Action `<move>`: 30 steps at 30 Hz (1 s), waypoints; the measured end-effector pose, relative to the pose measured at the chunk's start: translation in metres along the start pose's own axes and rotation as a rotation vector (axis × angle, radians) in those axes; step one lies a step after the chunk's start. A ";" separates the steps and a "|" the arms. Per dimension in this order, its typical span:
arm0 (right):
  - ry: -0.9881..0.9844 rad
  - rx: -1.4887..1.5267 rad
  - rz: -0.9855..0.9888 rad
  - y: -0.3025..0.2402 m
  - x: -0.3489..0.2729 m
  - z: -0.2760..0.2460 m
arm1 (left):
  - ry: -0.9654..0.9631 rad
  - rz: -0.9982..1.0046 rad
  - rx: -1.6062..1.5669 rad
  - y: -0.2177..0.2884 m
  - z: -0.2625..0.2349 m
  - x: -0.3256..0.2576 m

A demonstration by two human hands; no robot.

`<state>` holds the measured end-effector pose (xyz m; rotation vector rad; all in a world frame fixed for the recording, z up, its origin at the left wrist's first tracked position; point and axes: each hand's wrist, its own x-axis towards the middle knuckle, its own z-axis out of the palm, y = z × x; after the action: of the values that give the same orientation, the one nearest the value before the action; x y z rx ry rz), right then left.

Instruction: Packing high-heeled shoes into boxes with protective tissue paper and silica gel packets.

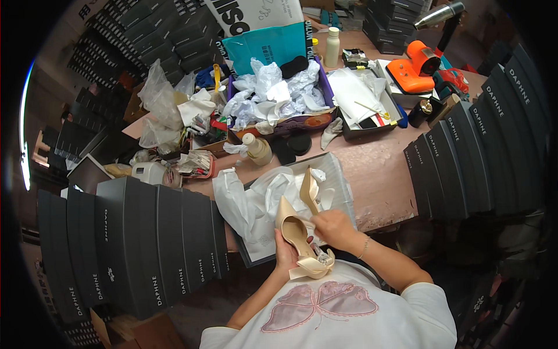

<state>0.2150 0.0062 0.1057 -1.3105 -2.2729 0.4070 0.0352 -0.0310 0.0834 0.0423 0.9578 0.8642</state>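
Observation:
My left hand [283, 252] is closed around the side of a beige pointed-toe shoe [285, 213], held over the near part of a shoebox. Its toe points away from me; a pale bow and something sparkling show at its heel end, close to my chest. My right hand [337, 230] is closed just right of this shoe, against the near end of a second beige shoe [307, 191]; what its fingers hold is hidden. The second shoe lies tilted in the open dark shoebox [254, 258], its tan sole showing, among white tissue paper [238, 203].
Stacked dark shoeboxes [131, 244] stand at left, with more stacked boxes [459, 163] at right. Behind the open box are a cream bottle [257, 149], a purple-edged bin of crumpled paper [273, 87], a tray of papers [363, 99] and an orange device [410, 72].

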 end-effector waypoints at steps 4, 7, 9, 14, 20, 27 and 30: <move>0.174 -0.029 0.175 0.024 0.003 -0.002 | -0.001 -0.049 -0.031 0.003 -0.006 0.006; -0.407 0.847 0.358 -0.029 0.016 -0.013 | 0.000 0.026 -0.051 0.004 0.011 0.004; -0.189 0.673 0.062 -0.041 0.023 0.022 | 0.014 0.105 0.028 0.000 0.028 -0.006; -0.185 0.832 0.355 -0.026 0.051 0.092 | 0.077 0.084 0.091 -0.003 0.013 0.006; -0.034 0.634 0.273 -0.051 0.036 0.062 | -0.112 0.059 0.105 0.038 0.005 0.035; 0.041 0.816 0.186 -0.052 0.042 0.095 | 0.005 0.138 0.223 0.064 -0.004 0.055; -0.070 1.037 0.228 -0.060 0.050 0.037 | -0.013 0.217 0.256 0.070 0.009 0.041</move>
<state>0.1299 0.0188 0.1161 -0.9591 -1.5139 1.4699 0.0097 0.0468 0.0877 0.3763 1.0601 0.9340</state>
